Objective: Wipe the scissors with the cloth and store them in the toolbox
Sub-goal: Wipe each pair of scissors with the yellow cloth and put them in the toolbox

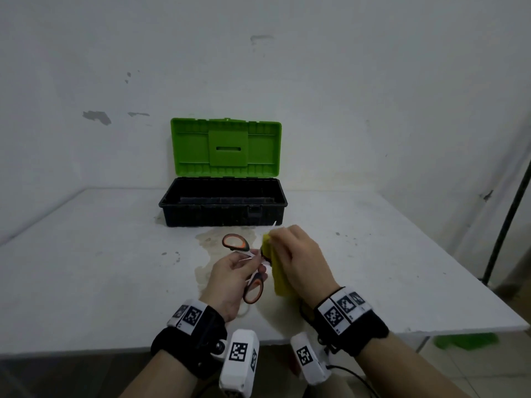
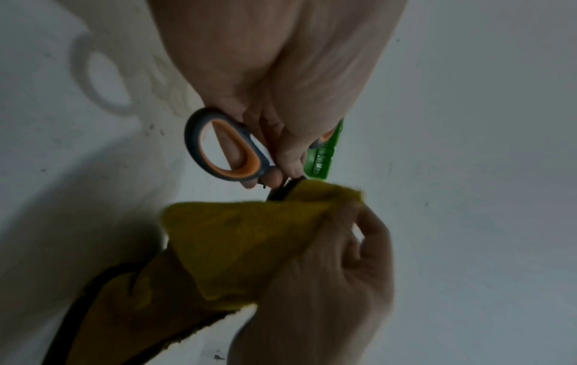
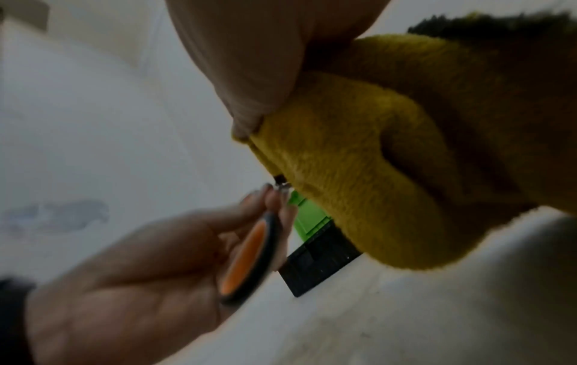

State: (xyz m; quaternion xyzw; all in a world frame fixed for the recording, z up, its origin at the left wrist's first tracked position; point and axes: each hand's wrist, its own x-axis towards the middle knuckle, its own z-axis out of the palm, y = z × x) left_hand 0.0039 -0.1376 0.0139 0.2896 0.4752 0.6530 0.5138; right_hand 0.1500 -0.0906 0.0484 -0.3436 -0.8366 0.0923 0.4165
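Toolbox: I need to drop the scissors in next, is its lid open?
Open: the toolbox has its green lid standing upright behind the black base.

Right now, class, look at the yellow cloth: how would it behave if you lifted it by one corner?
The cloth is probably floppy: it folds around the scissors and hangs limp below the right hand. It likely weighs little, since bunched fingers alone hold it. Its fuzzy surface, clear in the right wrist view, suggests it would grip, not slip.

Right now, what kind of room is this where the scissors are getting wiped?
Probably a plain workroom or test room, not a home. There is a bare white wall with chipped paint, a stained white table, and a toolbox with its green lid open.
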